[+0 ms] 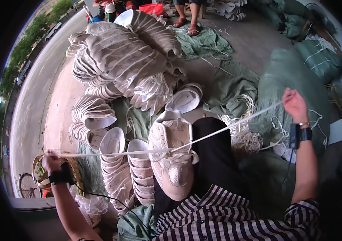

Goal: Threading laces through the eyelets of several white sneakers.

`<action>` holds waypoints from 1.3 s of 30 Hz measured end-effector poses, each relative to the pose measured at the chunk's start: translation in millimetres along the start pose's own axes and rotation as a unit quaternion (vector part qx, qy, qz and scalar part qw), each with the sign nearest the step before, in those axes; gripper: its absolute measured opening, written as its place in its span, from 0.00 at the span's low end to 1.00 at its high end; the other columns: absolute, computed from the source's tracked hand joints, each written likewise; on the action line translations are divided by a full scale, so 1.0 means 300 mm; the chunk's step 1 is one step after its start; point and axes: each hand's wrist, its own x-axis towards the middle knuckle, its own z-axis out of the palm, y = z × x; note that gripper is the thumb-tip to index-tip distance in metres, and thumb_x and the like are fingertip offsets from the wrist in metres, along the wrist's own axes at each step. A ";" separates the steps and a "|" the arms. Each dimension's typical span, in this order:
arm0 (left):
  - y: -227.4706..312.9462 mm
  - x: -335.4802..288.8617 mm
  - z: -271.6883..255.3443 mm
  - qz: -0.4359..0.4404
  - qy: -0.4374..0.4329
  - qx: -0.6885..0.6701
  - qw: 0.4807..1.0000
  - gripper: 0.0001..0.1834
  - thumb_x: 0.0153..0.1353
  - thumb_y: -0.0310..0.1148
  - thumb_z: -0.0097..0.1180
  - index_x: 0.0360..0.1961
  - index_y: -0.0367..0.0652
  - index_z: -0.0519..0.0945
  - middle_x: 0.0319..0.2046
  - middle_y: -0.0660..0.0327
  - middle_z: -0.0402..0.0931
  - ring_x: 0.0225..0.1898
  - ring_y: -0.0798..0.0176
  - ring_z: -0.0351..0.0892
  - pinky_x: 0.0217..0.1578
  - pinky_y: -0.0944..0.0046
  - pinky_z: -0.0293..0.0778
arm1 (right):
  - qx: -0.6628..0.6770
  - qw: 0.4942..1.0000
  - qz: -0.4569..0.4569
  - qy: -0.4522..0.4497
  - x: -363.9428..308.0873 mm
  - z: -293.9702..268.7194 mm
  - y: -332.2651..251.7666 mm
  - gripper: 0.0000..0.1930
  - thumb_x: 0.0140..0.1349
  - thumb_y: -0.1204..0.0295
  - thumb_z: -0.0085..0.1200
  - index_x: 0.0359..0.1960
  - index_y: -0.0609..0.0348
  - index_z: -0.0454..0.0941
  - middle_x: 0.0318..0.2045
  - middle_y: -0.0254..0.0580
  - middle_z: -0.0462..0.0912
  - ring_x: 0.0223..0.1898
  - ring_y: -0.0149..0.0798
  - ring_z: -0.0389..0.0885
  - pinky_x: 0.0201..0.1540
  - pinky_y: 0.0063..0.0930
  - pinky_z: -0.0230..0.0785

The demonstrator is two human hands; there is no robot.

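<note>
A cream-white shoe upper (171,160) lies across my lap, its toe toward me. A long white shoelace (148,152) comes out of its lacing area and is pulled out to both sides. At the far left my left hand (51,162) is closed on one end of the lace. Out to the right and higher up, my right hand (294,105) pinches the other end. Both stretches of lace look taut and nearly straight. How many eyelets the lace passes through is too small to tell.
Stacked shoe uppers (115,176) stand left of my lap, and a big heap of uppers (126,52) rises ahead. Loose white laces (243,136) lie to the right beside a green sack (287,88). A person's sandalled feet (193,29) show at the back. Cables run from both wrist straps.
</note>
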 end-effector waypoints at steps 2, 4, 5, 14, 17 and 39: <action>-0.005 -0.020 -0.056 -0.016 -0.010 0.076 0.997 0.13 0.66 0.38 0.44 0.23 0.50 0.67 0.18 0.71 0.62 0.17 0.76 0.60 0.16 0.74 0.56 | -0.032 0.998 0.024 -0.058 0.033 -0.063 -0.044 0.12 0.68 0.64 0.41 0.30 0.57 0.70 0.30 0.42 0.77 0.21 0.30 0.70 0.22 0.21 0.64; -0.054 -0.121 -0.027 -0.071 -0.096 0.149 0.982 0.15 0.66 0.39 0.47 0.21 0.52 0.65 0.14 0.74 0.58 0.14 0.77 0.56 0.14 0.74 0.54 | -0.108 0.993 0.002 -0.054 0.024 -0.087 0.008 0.13 0.68 0.63 0.42 0.30 0.57 0.72 0.27 0.37 0.77 0.13 0.22 0.59 0.15 0.19 0.51; -0.085 -0.187 0.017 -0.119 -0.154 0.203 0.960 0.16 0.66 0.40 0.48 0.21 0.53 0.64 0.14 0.74 0.58 0.14 0.77 0.56 0.14 0.75 0.53 | -0.184 0.977 0.035 -0.100 0.004 -0.081 0.067 0.13 0.67 0.63 0.43 0.30 0.57 0.73 0.26 0.37 0.77 0.12 0.21 0.58 0.14 0.18 0.50; -0.238 -1.036 0.336 0.081 -0.670 0.331 0.660 0.05 0.53 0.28 0.56 0.32 0.45 0.78 0.29 0.64 0.70 0.28 0.65 0.71 0.28 0.67 0.70 | -0.651 0.604 0.004 -0.459 -0.425 0.154 0.693 0.11 0.68 0.68 0.43 0.37 0.60 0.76 0.17 0.37 0.78 0.12 0.28 0.74 0.18 0.21 0.68; -0.241 -1.155 0.361 0.327 -0.652 0.447 0.518 0.08 0.48 0.29 0.63 0.32 0.45 0.80 0.31 0.58 0.70 0.33 0.54 0.73 0.34 0.59 0.72 | -0.681 0.574 0.024 -0.455 -0.449 0.179 0.733 0.12 0.67 0.67 0.43 0.32 0.60 0.75 0.12 0.36 0.72 0.12 0.29 0.74 0.18 0.25 0.67; -0.197 -1.085 0.406 0.183 -0.677 0.456 0.548 0.09 0.51 0.28 0.65 0.33 0.42 0.79 0.20 0.66 0.71 0.21 0.73 0.68 0.25 0.70 0.67 | -0.504 0.726 0.254 -0.394 -0.299 0.123 0.707 0.21 0.68 0.57 0.44 0.34 0.66 0.76 0.15 0.36 0.74 0.08 0.17 0.59 0.09 0.11 0.49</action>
